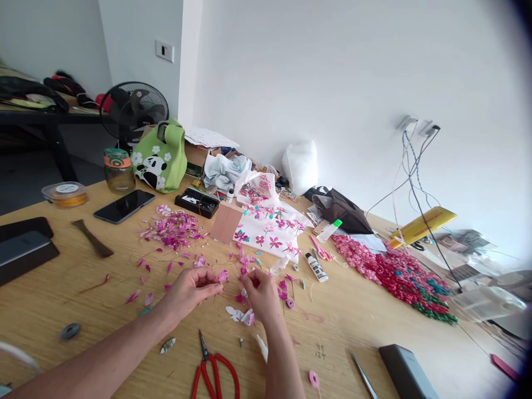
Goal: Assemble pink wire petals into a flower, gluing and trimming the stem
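Left hand point(192, 289) pinching a pink petal point(223, 275); right hand point(262, 293) closing on a small piece, unclear what. Petals lying loose nearby, a nudge could be scattering them.

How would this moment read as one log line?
left hand: pinching pink petal | right hand: closed on small piece, unclear | red scissors: near edge, untouched

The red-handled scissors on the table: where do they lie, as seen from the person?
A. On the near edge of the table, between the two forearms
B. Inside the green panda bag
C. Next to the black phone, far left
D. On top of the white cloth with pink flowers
A: the red-handled scissors lie on the wooden table close to the person, between the forearms, nearer than the left hand and the right hand.
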The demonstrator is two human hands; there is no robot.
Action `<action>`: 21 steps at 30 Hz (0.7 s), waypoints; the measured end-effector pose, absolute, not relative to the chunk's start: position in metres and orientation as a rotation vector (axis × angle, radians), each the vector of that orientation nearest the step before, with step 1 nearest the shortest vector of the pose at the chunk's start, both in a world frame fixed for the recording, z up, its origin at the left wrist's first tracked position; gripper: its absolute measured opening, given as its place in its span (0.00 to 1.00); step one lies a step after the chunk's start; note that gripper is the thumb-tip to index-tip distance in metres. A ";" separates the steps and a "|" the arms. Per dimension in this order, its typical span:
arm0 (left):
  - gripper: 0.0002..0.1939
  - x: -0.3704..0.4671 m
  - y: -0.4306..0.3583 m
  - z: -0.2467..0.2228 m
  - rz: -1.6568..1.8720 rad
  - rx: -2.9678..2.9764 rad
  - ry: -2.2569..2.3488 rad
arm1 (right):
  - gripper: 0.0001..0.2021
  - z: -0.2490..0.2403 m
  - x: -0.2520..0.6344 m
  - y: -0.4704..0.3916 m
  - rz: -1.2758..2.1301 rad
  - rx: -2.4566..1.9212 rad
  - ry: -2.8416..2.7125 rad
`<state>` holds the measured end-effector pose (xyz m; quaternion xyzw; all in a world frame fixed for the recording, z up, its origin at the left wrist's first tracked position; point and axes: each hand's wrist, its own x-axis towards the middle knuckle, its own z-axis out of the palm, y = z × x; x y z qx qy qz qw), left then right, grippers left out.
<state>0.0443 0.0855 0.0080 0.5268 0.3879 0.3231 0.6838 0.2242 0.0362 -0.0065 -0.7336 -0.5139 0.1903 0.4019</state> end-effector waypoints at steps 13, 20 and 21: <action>0.10 0.046 0.091 0.000 0.948 1.153 0.877 | 0.10 -0.003 0.231 0.029 1.298 -1.011 -0.818; 0.08 0.044 0.095 -0.012 1.097 1.392 0.908 | 0.11 -0.003 0.225 0.028 1.353 -1.034 -0.827; 0.08 0.044 0.095 -0.012 1.103 1.432 0.912 | 0.11 -0.004 0.224 0.028 1.367 -1.043 -0.855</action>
